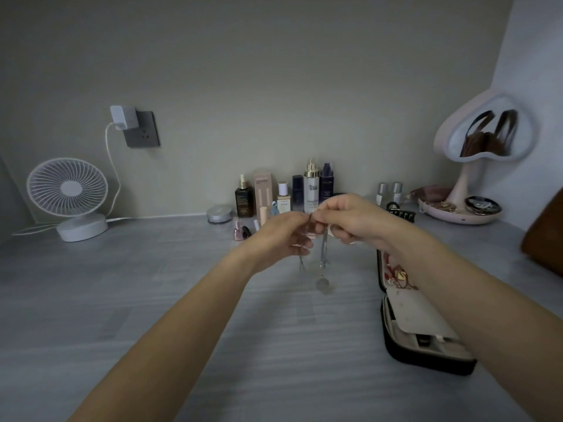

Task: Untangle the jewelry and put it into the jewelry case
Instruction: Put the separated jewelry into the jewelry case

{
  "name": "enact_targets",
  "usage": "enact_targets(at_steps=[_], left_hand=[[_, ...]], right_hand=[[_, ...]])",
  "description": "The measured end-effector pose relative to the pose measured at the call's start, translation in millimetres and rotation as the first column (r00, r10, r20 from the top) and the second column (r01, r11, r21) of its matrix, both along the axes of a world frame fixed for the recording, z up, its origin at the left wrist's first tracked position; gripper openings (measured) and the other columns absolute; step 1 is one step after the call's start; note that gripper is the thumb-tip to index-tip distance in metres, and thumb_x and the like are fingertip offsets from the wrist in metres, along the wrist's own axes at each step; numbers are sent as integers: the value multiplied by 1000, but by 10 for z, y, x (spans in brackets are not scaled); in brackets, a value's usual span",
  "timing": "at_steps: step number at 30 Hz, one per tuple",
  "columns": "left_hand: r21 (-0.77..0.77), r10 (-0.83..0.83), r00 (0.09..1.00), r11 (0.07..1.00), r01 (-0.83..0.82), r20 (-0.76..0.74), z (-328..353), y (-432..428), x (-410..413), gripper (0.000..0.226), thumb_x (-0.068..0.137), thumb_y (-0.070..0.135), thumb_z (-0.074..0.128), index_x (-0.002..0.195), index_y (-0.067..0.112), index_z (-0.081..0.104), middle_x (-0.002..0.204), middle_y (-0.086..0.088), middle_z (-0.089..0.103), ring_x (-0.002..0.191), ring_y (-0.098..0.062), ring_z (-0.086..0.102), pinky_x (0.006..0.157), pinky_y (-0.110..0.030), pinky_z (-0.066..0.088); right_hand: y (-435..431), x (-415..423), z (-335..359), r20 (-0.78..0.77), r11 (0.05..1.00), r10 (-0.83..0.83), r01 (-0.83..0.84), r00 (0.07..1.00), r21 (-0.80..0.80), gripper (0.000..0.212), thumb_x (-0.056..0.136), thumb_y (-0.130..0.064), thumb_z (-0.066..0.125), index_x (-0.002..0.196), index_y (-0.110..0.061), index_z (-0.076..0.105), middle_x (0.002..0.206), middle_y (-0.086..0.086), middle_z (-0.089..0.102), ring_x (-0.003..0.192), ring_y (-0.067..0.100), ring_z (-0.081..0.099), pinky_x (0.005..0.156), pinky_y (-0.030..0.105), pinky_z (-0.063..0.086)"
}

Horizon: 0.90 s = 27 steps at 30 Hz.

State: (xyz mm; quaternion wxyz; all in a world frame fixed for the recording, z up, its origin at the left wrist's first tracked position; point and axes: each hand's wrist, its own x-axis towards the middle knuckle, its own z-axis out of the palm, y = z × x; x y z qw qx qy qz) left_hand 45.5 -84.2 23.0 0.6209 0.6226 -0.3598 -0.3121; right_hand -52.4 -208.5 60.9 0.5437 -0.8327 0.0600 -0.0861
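Both my hands are raised above the grey table, fingertips meeting in the middle. My left hand (pixel 281 236) and my right hand (pixel 347 219) each pinch a thin silver chain (pixel 323 254) between them. Two strands hang down from the fingers; the longer one ends in a round silver pendant (pixel 323 283) just above the tabletop. The black jewelry case (pixel 426 357) lies open to the right, under my right forearm. Its cream lining and some red and gold pieces (pixel 396 275) in its far half are visible.
Cosmetic bottles (pixel 310 187) line the back wall behind my hands. A white desk fan (pixel 68 193) stands at the far left with its cable running along the wall. A heart-shaped mirror on a pink tray (pixel 463 219) sits at the back right. A brown object (pixel 545 239) is at the right edge.
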Motion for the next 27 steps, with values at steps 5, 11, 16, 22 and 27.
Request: enact_targets(at_steps=[5,11,16,22,27], left_hand=[[-37,-75,996,997,73,-47,45,-240,-244,42,97,40,26,90,18,61,97,-2,64,95,-18,55,91,-34,37],[-20,-189,978,982,188,-94,62,-532,-479,50,99,43,19,102,16,62,89,-2,68,89,-15,62,90,-35,40],[-57,-222,972,974,218,-73,33,-785,-611,37,99,36,32,99,14,61,83,-2,65,83,-15,60,77,-27,46],[-48,-225,974,973,226,20,-126,-997,-689,21,98,17,42,88,14,61,67,8,62,69,-7,59,80,-26,46],[89,-173,959,984,157,225,-137,-1087,-721,26,98,14,41,78,14,58,67,2,55,64,-7,54,67,-16,44]], right_hand=[[-187,-116,123,40,991,-50,44,998,124,16,92,-10,51,82,-6,63,77,10,62,31,4,32,34,16,26],[-491,-368,242,92,983,-168,159,981,95,14,91,-10,54,80,-9,62,63,3,52,30,3,28,33,13,18],[-639,-607,321,63,964,-224,231,973,-131,12,90,-16,58,83,-10,66,54,-1,43,35,6,26,35,17,18],[-849,-766,317,31,901,-344,339,938,-272,18,87,-21,62,72,-11,63,50,-1,40,37,7,28,35,17,22],[-1063,-980,55,-15,899,-429,425,903,-101,17,86,-10,61,69,-11,58,44,-6,49,29,1,27,33,13,17]])
